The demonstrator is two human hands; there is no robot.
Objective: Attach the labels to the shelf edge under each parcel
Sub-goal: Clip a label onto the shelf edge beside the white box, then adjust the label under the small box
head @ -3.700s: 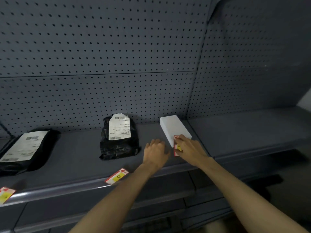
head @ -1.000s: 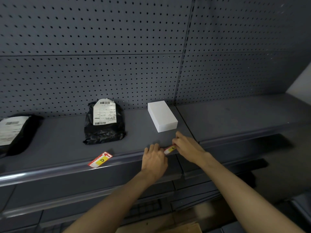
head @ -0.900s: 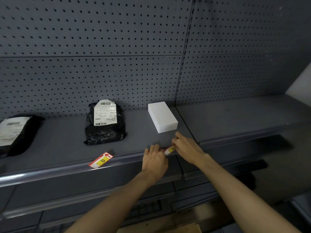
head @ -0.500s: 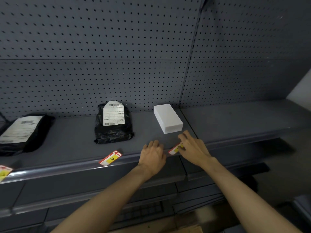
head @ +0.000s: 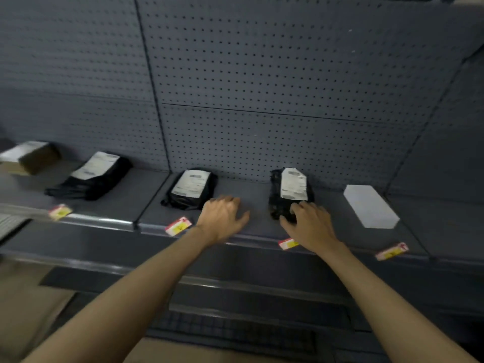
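Note:
Several parcels stand on the grey shelf: a white box (head: 370, 205) at the right, a black bag (head: 290, 191) beside it, another black bag (head: 190, 188) in the middle, a third black bag (head: 91, 176) further left. Red-and-yellow labels lie at the shelf edge (head: 104, 221): one under the white box (head: 391, 251), one (head: 286, 243) just left of my right hand, one (head: 178, 226) under the middle bag, one (head: 59, 212) at the left. My right hand (head: 309, 226) hovers open over the front of the bag. My left hand (head: 222, 217) is open above the shelf, holding nothing.
A brown box with a white top (head: 31, 157) stands at the far left. A perforated grey back panel (head: 262, 74) rises behind the shelf. A lower shelf (head: 235, 286) runs beneath, and tan floor shows at the bottom left.
My right hand let go of the label under the white box, which stays at the shelf edge. Both hands and my view shifted left to the black bag; the frame is blurred.

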